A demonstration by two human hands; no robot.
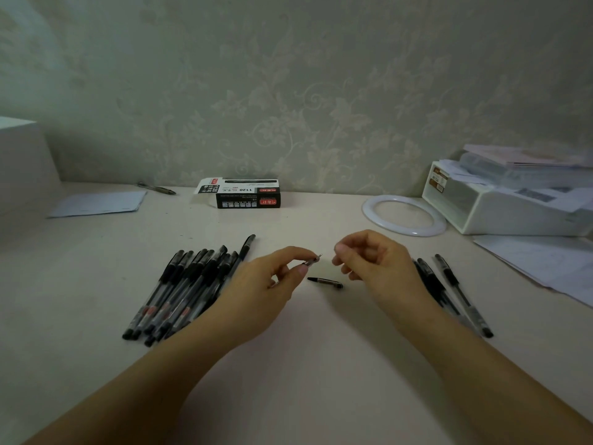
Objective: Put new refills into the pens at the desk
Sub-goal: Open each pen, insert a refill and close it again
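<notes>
Head view: both hands hover over the desk [288, 364] centre, apart, fingertips nearly meeting. L hand [266, 284] pinches a thin refill [313, 261] between thumb and forefinger, metal tip up and toward the R hand [375, 261]. R hand's fingers are curled, thumb and forefinger close as if pinching sth tiny; can't tell whether anything is in them, poss. a tip cap off the refill.

Step in hand, as I read it: prepping a refill, tip exposed, before it goes into a barrel. A short black pen part [325, 282] lies on the desk just below the hands, prob. the nose cone or cap of the pen being serviced. Next move would need a barrel brought up, refill fed in tip-first or tail-first depending on the pen, then the black part screwed back on. Fine alignment, both hands needed.

Pens: a big pile [189, 290] lies toward the desk's left, behind the L wrist; a smaller group [455, 287] lies right of the R wrist. Which group is done, can't tell.

Containers: black refill box [247, 195] by the back edge, end flap open, contents not visible. White organiser [500, 203] at the back right corner holds papers and clear sleeves. White ring [403, 214] lies beside it.
</notes>
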